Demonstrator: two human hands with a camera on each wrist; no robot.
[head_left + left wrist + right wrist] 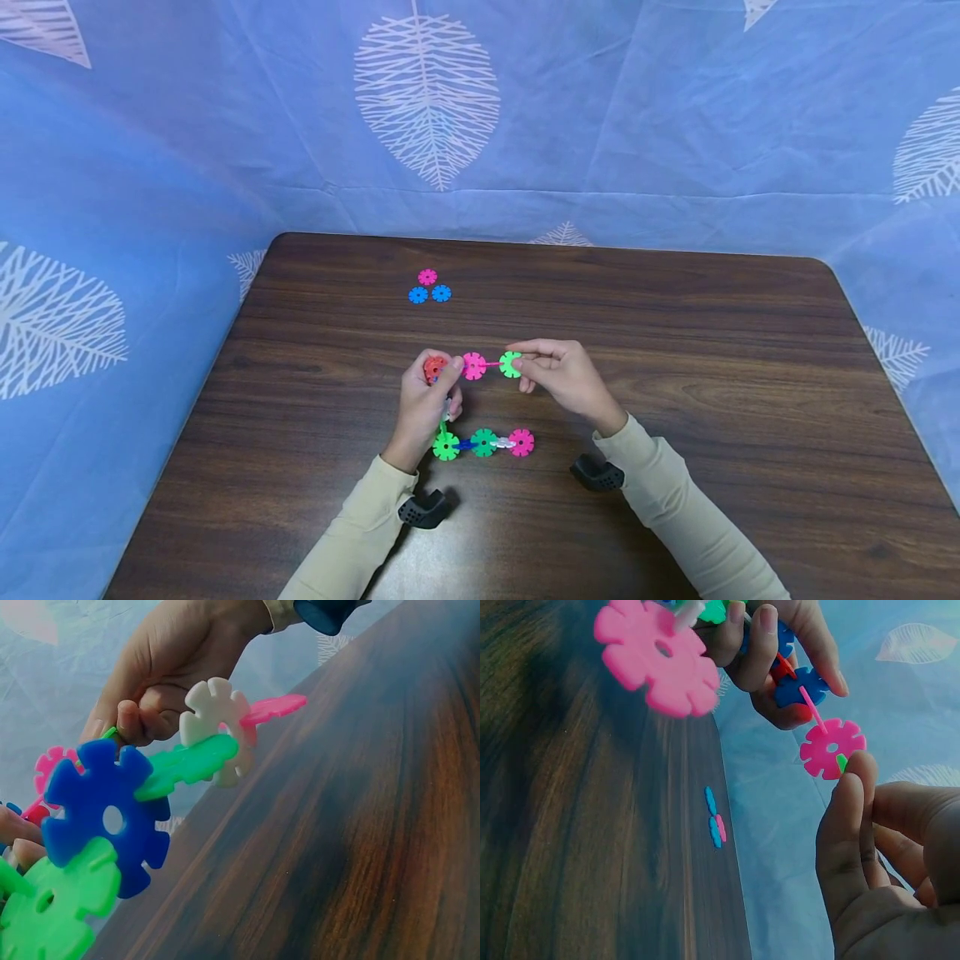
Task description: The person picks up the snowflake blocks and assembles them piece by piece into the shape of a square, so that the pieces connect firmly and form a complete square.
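Note:
A chain of notched plastic discs runs between the two hands. Near its upper left corner, my left hand (416, 404) grips the chain around a red disc (435, 369). My right hand (566, 379) pinches a light green disc (509, 364) between thumb and fingers. That disc joins a pink disc (474, 367) through a thin edge-on pink one. Below the left hand, the chain bends at another light green disc (446, 447). From there it runs right through a dark blue disc (71, 799), a teal disc (483, 442) and a white disc (214, 712) to a pink end disc (522, 442).
Two blue discs (441, 293) and a loose pink disc (427, 277) lie together toward the back of the dark wooden table (675, 333). Behind the table hangs a blue leaf-patterned cloth (562, 108). A black device (597, 472) sits at each wrist.

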